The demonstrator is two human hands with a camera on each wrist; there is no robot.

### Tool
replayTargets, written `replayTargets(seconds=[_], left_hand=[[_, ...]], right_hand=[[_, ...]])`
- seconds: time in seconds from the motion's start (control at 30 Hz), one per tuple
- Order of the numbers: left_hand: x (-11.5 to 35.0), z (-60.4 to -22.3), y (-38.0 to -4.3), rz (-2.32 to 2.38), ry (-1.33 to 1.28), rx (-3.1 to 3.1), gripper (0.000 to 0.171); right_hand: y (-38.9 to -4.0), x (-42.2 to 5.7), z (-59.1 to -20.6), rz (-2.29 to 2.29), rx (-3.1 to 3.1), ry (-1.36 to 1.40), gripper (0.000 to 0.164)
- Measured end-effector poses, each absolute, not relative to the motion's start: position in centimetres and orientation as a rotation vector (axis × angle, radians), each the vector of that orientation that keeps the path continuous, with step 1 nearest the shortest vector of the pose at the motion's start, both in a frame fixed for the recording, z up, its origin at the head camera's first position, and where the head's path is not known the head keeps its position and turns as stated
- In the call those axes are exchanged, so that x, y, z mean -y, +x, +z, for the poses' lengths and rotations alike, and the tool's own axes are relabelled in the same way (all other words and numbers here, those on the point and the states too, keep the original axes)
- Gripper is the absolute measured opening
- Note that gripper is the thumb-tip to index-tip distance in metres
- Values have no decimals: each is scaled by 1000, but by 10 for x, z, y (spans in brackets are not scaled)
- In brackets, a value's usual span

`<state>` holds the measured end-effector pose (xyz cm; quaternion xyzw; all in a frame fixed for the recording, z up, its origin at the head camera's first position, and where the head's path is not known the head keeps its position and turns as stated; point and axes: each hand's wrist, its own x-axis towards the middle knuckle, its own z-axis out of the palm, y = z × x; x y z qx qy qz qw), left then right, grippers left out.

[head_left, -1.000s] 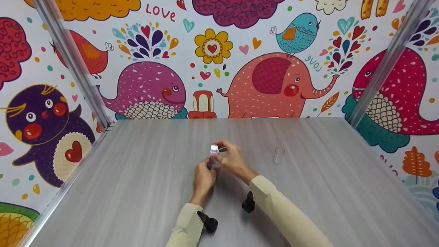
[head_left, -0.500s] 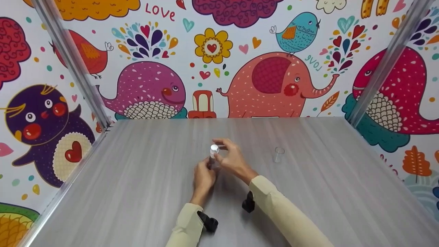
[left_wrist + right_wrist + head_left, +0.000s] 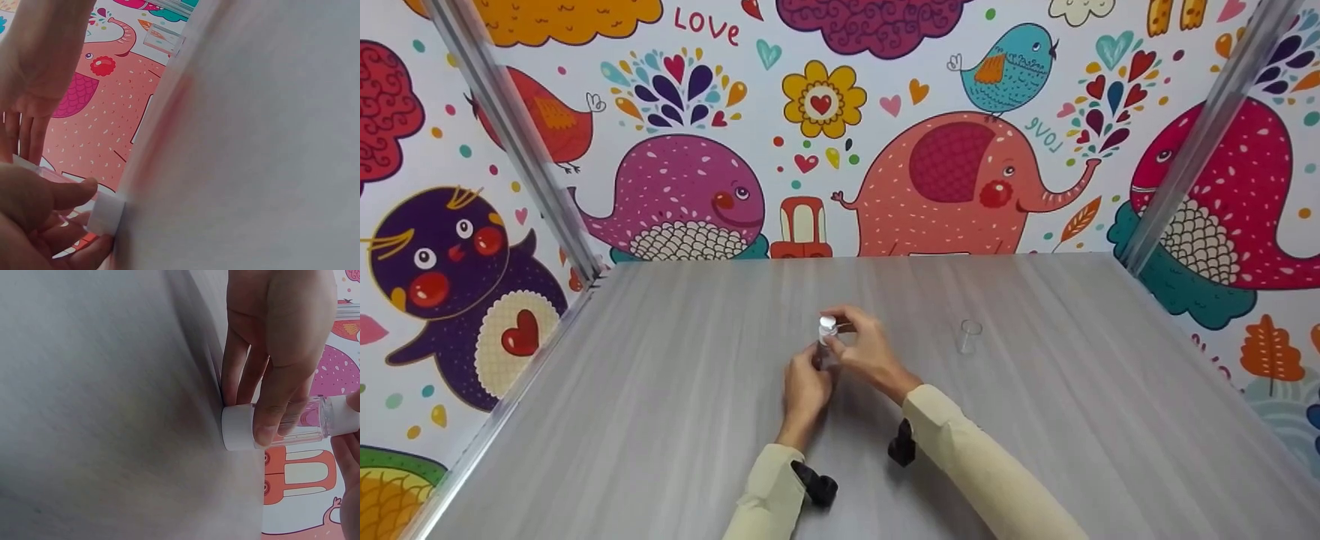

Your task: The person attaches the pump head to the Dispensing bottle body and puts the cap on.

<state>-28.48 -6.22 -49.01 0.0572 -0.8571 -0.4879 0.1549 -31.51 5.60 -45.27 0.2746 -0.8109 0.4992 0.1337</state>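
Observation:
A small clear bottle (image 3: 301, 424) with a white base (image 3: 238, 427) and a white cap (image 3: 828, 322) stands upright, its base at the grey table. My left hand (image 3: 808, 384) grips it low down, thumb and fingers around the clear wall just above the base, as the right wrist view shows. Up at the top, my right hand (image 3: 874, 351) pinches the cap between thumb and fingers. In the left wrist view, the left hand (image 3: 50, 214) holds the bottle's lower end, and the right hand (image 3: 39, 73) reaches in from above with several fingers extended.
To the right of the hands, a clear, straight-sided glass (image 3: 969, 337) stands on the grey wood-grain table (image 3: 675, 420). Patterned walls with cartoon animals and metal posts (image 3: 510, 142) bound the table at the back and sides. A black device (image 3: 816, 486) sits at the left wrist.
The right fingers have shifted slightly about the cap, the thumb sliding a little and back. The left hand and the bottle have stayed in place.

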Motion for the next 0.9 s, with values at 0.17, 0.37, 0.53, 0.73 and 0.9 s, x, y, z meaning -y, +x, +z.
replayTargets(seconds=[0.17, 0.37, 0.53, 0.73, 0.9], left_hand=[[62, -489, -284, -1382, 171, 2472, 25], [63, -489, -284, -1383, 175, 2471, 29], [62, -490, -285, -1390, 169, 2461, 26], [62, -489, -286, -1388, 180, 2469, 23], [62, -489, -285, -1379, 178, 2481, 18]], right_hand=[[-315, -55, -454, 1405, 2364, 771, 34], [-315, -55, -455, 1386, 2363, 776, 37], [-315, -56, -453, 1406, 2362, 777, 42], [-313, -56, -451, 1369, 2364, 790, 37], [-314, -57, -454, 1274, 2330, 853, 32]])
